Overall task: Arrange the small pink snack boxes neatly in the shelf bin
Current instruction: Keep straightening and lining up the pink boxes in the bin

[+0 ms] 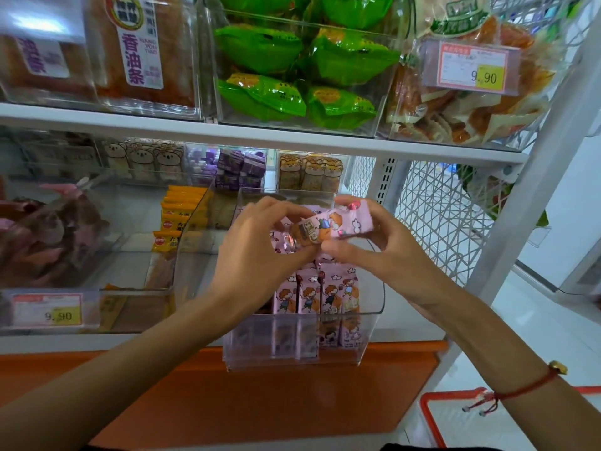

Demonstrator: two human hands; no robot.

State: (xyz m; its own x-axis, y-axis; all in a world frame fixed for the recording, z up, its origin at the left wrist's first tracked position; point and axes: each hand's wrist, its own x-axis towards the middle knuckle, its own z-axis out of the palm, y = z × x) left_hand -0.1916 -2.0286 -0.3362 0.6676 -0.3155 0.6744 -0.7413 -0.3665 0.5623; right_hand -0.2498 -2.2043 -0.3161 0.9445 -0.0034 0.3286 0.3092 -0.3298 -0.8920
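Note:
A clear plastic shelf bin stands on the lower shelf, right of centre. Several small pink snack boxes stand upright side by side at its front. Above the bin, both hands hold one pink snack box lying sideways. My left hand pinches its left end, and more pink packs show under those fingers. My right hand grips the right end, thumb below and fingers over the top.
A neighbouring clear bin on the left holds orange-yellow packs. Behind stand purple boxes and bear-print packs. The upper shelf carries green bags. A white wire rack stands to the right, and a red basket sits on the floor.

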